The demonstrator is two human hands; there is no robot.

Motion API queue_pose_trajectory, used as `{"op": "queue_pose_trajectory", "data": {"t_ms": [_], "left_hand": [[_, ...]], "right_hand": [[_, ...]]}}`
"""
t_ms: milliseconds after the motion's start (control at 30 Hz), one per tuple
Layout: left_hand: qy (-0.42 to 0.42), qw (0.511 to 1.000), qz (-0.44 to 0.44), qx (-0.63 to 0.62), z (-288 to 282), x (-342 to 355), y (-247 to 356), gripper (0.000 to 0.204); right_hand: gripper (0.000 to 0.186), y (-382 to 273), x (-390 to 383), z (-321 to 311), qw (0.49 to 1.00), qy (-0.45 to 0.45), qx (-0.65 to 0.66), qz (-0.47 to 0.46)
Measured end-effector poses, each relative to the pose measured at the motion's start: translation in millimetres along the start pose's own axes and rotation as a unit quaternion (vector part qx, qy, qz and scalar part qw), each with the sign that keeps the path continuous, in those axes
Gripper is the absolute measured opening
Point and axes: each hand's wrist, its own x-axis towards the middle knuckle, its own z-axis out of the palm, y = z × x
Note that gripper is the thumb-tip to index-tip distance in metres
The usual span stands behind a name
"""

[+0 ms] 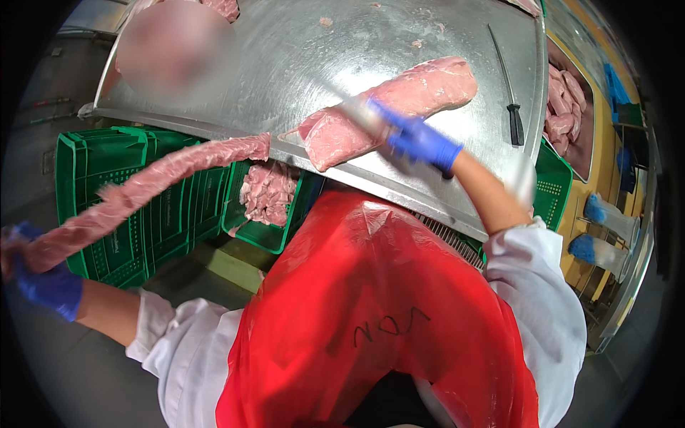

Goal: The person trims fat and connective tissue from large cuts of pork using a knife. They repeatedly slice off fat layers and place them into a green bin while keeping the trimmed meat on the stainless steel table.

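My left hand (pixel 46 285) in a blue glove grips one end of a long pink meat strip (pixel 157 182) at the far left; the strip extends rightward over green crates to the table edge. My right hand (pixel 417 139), also gloved in blue, is closed on a knife (pixel 364 114), its blade motion-blurred over a thick meat loin (pixel 446 82). The loin lies diagonally on the steel table (pixel 271 57), near its front edge. A long thin tool with a black handle (pixel 515 125) rests to the right of the loin.
Green crates (pixel 93 200) stand below the table at left, one holding meat scraps (pixel 267 192). More meat (pixel 560 107) fills a tray at right, beside a green crate (pixel 553 182) and blue-and-white items on a rack (pixel 599 250). A blurred pink mass (pixel 168 50) is at the table's back left.
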Motion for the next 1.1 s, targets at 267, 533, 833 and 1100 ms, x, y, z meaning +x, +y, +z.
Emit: {"op": "queue_pose_trajectory", "data": {"t_ms": [267,533,833,1100], "left_hand": [[-0.394,0.863,-0.051,0.313,201,-248,-81,0.070],[-0.549,0.796,0.157,0.200,427,-283,-39,0.089],[-0.413,0.910,0.001,-0.025,510,-259,-130,0.084],[-0.334,0.942,-0.034,-0.012,468,-297,-144,0.069]], "right_hand": [[0.079,99,95,-128,0.966,0.179,-0.176,0.069],[0.082,119,40,-106,0.926,0.280,-0.238,0.087],[0.076,70,-42,-42,0.894,0.380,-0.092,0.218],[0.064,12,113,-32,0.909,0.183,-0.361,0.099]]}}
